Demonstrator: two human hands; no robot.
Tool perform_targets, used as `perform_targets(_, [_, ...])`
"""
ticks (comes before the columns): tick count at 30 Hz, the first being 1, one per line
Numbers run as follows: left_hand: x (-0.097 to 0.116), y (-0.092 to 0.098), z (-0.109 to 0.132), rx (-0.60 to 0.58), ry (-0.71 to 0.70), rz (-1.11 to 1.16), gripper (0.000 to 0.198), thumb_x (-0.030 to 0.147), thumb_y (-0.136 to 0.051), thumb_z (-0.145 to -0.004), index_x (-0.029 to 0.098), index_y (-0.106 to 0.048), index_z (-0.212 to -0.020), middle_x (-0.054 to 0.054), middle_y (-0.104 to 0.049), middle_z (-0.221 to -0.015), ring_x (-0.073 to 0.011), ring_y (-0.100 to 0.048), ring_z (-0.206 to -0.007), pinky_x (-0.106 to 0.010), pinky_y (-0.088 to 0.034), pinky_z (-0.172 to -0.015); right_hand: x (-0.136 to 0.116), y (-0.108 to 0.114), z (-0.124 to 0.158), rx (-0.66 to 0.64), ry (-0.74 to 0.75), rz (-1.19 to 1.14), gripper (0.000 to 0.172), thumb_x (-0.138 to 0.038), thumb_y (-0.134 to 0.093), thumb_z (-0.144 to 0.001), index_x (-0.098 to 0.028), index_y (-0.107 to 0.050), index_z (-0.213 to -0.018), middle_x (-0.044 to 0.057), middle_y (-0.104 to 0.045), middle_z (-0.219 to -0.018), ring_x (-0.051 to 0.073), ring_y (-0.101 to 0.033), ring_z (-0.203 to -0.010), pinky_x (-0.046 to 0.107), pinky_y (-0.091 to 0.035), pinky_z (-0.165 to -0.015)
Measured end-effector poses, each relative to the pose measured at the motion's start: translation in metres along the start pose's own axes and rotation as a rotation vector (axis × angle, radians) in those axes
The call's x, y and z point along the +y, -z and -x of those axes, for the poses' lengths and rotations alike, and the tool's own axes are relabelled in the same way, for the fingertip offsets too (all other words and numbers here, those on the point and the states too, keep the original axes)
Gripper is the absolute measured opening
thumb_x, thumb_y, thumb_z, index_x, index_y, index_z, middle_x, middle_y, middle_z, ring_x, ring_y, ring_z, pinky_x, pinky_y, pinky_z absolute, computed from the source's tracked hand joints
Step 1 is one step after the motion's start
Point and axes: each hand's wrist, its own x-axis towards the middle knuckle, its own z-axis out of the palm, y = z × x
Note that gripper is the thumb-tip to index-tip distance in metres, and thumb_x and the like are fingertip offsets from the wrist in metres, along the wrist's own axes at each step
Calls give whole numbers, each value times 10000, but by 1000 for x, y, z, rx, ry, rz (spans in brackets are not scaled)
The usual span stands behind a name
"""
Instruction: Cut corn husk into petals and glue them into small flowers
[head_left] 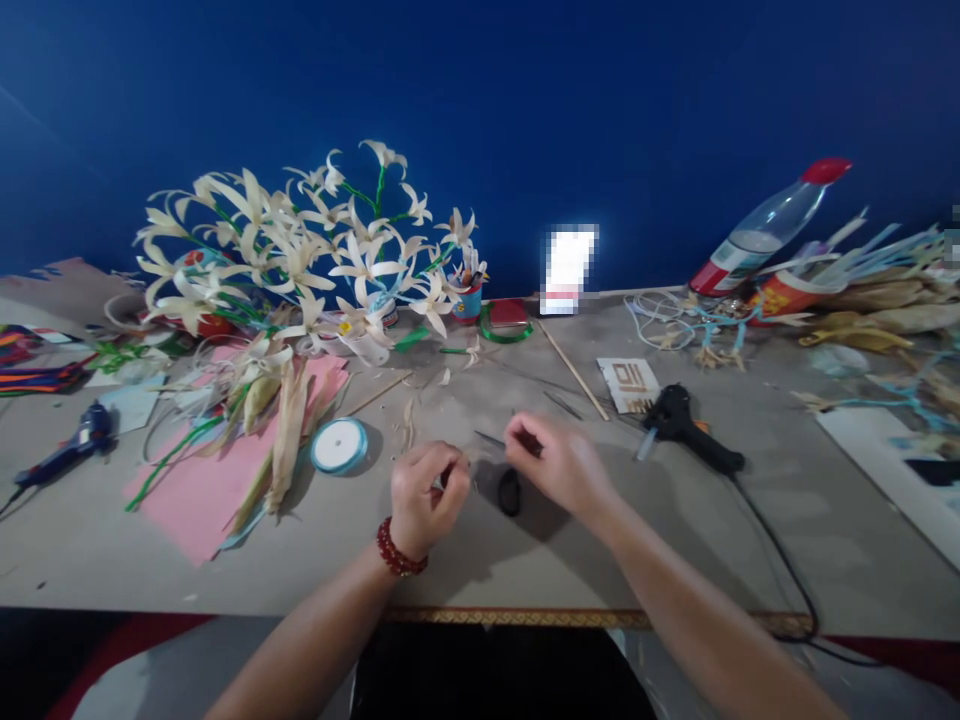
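Note:
My left hand, with a red bead bracelet at the wrist, is curled closed over a small pale piece that I cannot make out. My right hand is closed on black-handled scissors, whose thin blades point left toward the left hand. Both hands hover over the grey table near its front middle, a few centimetres apart. A roll of pale blue ribbon lies just left of the left hand.
A bunch of cream husk flowers stands at the back left over pink paper and husk strips. A black glue gun with its cord lies right of my hands, a blue one far left. A plastic bottle leans at the back right.

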Motion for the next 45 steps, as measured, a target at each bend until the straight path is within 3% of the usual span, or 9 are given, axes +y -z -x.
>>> perform_targets(7, [0,0,-1,-11,-10,1,146,112,-519,-813,171,-584,-697,-11,-586,-625,-137,-541,-609,-258,-419,-605,-19,-4,3,-138,90,-104,113,-192,-530,-809,-209,-565,-916,-3,-635,-755,144,-570,-651,238,-398,-614])
perform_targets(10, [2,-1,-1,-17,-17,-21,149,112,-517,-810,173,-576,-688,-6,-574,-615,-135,-527,-601,-259,-411,-600,-25,-13,4,-121,63,-59,21,-217,-536,-828,-210,-554,-820,-23,-600,-682,131,-534,-607,229,-364,-574])
perform_targets(13, [2,-1,-1,-27,-20,-29,147,108,-515,-807,176,-575,-691,-5,-580,-623,-135,-526,-607,-260,-412,-604,-20,-17,4,-115,51,-66,81,-225,-523,-848,-211,-543,-770,-35,-570,-638,120,-512,-574,219,-335,-540])
perform_targets(20, [-2,1,-1,21,2,-16,155,107,-508,-813,181,-571,-691,-9,-590,-635,-137,-534,-607,-266,-423,-610,-1,1,1,11,-2,23,85,-185,-531,-813,-211,-544,-733,-26,-570,-628,134,-527,-583,224,-341,-539])
perform_targets(24, [-1,-1,-2,-6,-10,-10,154,116,-511,-815,181,-570,-688,-5,-573,-621,-134,-525,-596,-262,-414,-598,-15,1,3,-68,94,-74,75,-217,-522,-843,-212,-566,-904,-7,-641,-740,141,-578,-644,230,-389,-601])
perform_targets(28, [1,-2,-1,-31,-18,-28,152,125,-513,-815,181,-564,-684,-1,-558,-612,-132,-505,-591,-264,-400,-590,-26,-10,5,-51,130,19,47,-226,-542,-831,-209,-582,-813,-14,-619,-677,135,-540,-599,234,-354,-580])
perform_targets(37, [1,-1,0,1,-10,-25,162,115,-495,-804,183,-571,-678,-10,-581,-620,-138,-533,-596,-265,-426,-600,0,9,1,78,43,55,81,-189,-526,-834,-211,-578,-775,-10,-615,-664,145,-560,-614,241,-368,-592])
perform_targets(41, [2,-1,-1,-26,-10,-25,162,121,-503,-810,184,-563,-673,-1,-566,-603,-132,-517,-575,-257,-409,-581,-19,2,5,-35,134,9,72,-239,-533,-849,-212,-583,-893,1,-643,-721,148,-573,-640,244,-384,-616])
perform_targets(45, [6,-1,-2,-32,-21,-36,150,114,-515,-800,179,-561,-673,-10,-576,-614,-136,-523,-588,-258,-410,-585,-25,-7,5,-52,174,86,54,-218,-537,-830,-209,-577,-795,-2,-610,-676,149,-542,-619,250,-347,-595])
